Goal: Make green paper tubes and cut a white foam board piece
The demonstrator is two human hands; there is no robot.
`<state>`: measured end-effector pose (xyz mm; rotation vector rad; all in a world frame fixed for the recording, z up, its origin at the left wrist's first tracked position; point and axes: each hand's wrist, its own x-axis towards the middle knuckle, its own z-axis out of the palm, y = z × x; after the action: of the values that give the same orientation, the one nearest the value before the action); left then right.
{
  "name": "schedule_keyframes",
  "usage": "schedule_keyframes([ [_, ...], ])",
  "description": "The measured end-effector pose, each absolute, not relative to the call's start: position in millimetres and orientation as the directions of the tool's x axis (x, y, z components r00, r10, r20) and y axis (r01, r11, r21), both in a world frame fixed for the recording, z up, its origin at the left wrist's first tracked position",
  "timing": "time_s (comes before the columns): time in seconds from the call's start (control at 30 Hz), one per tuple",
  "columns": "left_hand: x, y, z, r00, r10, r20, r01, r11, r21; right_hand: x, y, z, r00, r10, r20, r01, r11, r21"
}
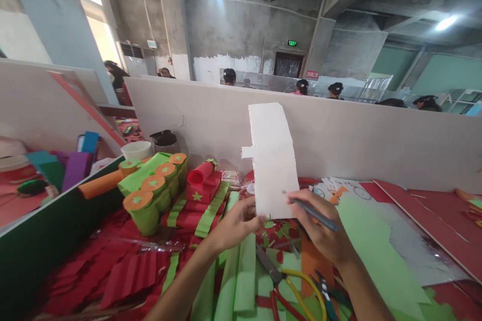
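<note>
A white card cutout [271,160] with a small tab on its left side stands upright in front of me. My left hand [241,223] is closed on its lower left edge, thumb at the bottom. A dark grey pen [318,214] is gripped in my right hand [320,233], whose fingers are at the card's lower right edge. The pen's tip end points left, over the card; I cannot tell whether it touches. Below the hands lie scissors [276,276] with red and yellow handles and pliers [326,293] with dark handles.
On the left stand a red and green paper model [203,193] and green rolls with orange tops [143,210]. Folded red paper [128,281] lies in front of them. Green sheets [372,241] and a red board [433,225] cover the right. A white partition [357,140] runs behind; people are beyond it.
</note>
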<state>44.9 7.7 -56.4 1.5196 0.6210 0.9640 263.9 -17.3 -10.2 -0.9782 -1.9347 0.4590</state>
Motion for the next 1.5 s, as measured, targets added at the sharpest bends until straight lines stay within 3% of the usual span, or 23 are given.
schedule_keyframes([
  [0.1,44,8,-56,0.545,0.808,0.225,-0.128,-0.185,0.974,267,-11,-17,-0.038,0.769,0.638,0.517,0.561,-0.646],
  [0.17,44,7,-57,0.570,0.795,0.210,-0.139,-0.159,0.977,269,-6,-21,0.067,0.789,0.611,0.530,0.491,-0.692],
  [0.37,48,6,-65,0.661,0.743,0.106,-0.077,-0.073,0.994,275,3,-29,0.045,0.881,0.472,0.467,0.399,-0.789],
  [0.53,54,7,-76,0.665,0.744,0.064,0.027,-0.110,0.994,280,1,-27,0.150,0.830,0.538,0.440,0.431,-0.788],
  [0.7,61,2,-80,0.597,0.802,0.036,0.228,-0.213,0.950,293,9,-28,0.419,0.696,0.583,0.341,0.474,-0.812],
  [0.8,66,-1,-78,0.540,0.834,0.115,0.433,-0.392,0.812,303,18,-32,0.543,0.618,0.569,0.236,0.538,-0.809],
  [0.93,74,-1,-82,0.490,0.841,0.230,0.684,-0.534,0.497,313,23,-33,0.602,0.617,0.507,0.088,0.580,-0.810],
  [1.03,80,0,-94,0.499,0.833,0.240,0.748,-0.554,0.366,314,22,-32,0.602,0.640,0.478,0.032,0.579,-0.815],
  [1.17,85,-1,-108,0.528,0.817,0.233,0.766,-0.577,0.285,313,21,-32,0.581,0.653,0.486,0.050,0.567,-0.822],
  [1.37,83,-3,-101,0.515,0.823,0.239,0.725,-0.567,0.391,313,23,-37,0.555,0.670,0.493,0.115,0.525,-0.843],
  [1.43,80,-3,-89,0.460,0.845,0.272,0.660,-0.530,0.532,312,22,-38,0.524,0.683,0.510,0.141,0.521,-0.842],
  [1.5,75,-3,-75,0.395,0.872,0.290,0.488,-0.467,0.738,309,20,-36,0.472,0.705,0.530,0.171,0.517,-0.839],
])
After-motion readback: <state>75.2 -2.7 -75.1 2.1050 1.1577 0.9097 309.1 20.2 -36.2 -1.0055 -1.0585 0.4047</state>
